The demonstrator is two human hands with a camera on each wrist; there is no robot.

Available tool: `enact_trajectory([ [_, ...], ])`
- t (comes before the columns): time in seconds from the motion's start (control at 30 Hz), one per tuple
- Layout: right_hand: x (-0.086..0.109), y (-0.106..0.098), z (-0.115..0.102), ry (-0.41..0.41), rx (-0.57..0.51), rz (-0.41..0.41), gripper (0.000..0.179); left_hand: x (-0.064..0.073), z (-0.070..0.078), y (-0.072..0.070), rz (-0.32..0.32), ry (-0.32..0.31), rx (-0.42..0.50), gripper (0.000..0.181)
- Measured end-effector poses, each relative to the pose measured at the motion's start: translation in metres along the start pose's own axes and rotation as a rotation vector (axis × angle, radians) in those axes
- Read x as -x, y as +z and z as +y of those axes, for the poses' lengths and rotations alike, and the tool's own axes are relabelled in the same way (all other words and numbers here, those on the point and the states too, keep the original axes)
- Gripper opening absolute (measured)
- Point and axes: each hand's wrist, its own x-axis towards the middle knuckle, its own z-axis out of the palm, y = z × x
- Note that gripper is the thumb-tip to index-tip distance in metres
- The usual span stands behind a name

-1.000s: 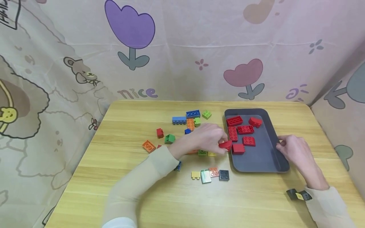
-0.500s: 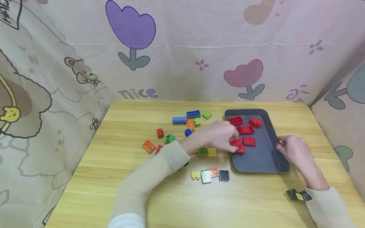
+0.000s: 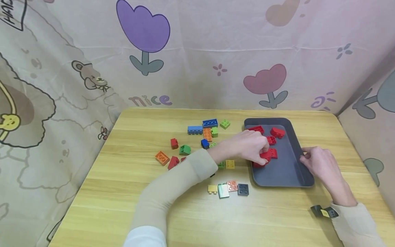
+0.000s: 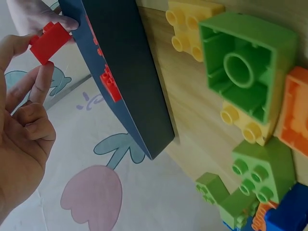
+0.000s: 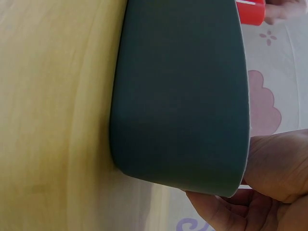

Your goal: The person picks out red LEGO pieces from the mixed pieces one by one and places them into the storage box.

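Note:
My left hand point(image 3: 250, 148) is over the left side of a dark grey tray point(image 3: 285, 173) and pinches a red toy brick point(image 4: 49, 44) between thumb and fingertips. In the left wrist view that brick is held up near the tray's wall. Other red bricks point(image 3: 277, 132) lie in the tray, some of them partly covered by my left hand. At the tray's right side my right hand point(image 3: 321, 165) grips the rim. The right wrist view shows its thumb and fingers on either side of the tray wall point(image 5: 180, 96).
Left of the tray, loose bricks in mixed colours lie on the wooden table point(image 3: 108, 199), among them a blue brick point(image 3: 195, 130), a green brick point(image 3: 184, 150) and an orange brick point(image 3: 162, 158). A black brick point(image 3: 243, 189) lies near the tray's front left. Patterned cloth point(image 3: 197, 51) hangs behind.
The left hand has moved right, carrying the red brick from the tray's left rim to over the bricks inside. The right hand has stayed on the rim.

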Motion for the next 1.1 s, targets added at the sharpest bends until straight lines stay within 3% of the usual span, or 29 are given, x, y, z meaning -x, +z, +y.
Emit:
enact_trajectory([
  [0.6, 0.000, 0.001, -0.001, 0.024, -0.013, -0.003, 0.035, -0.050, 0.006, 0.005, -0.004, -0.082, -0.021, 0.026],
  [1.1, -0.001, 0.000, -0.001, 0.038, -0.007, -0.026, 0.035, -0.080, 0.002, 0.008, 0.020, -0.134, -0.022, 0.028],
])
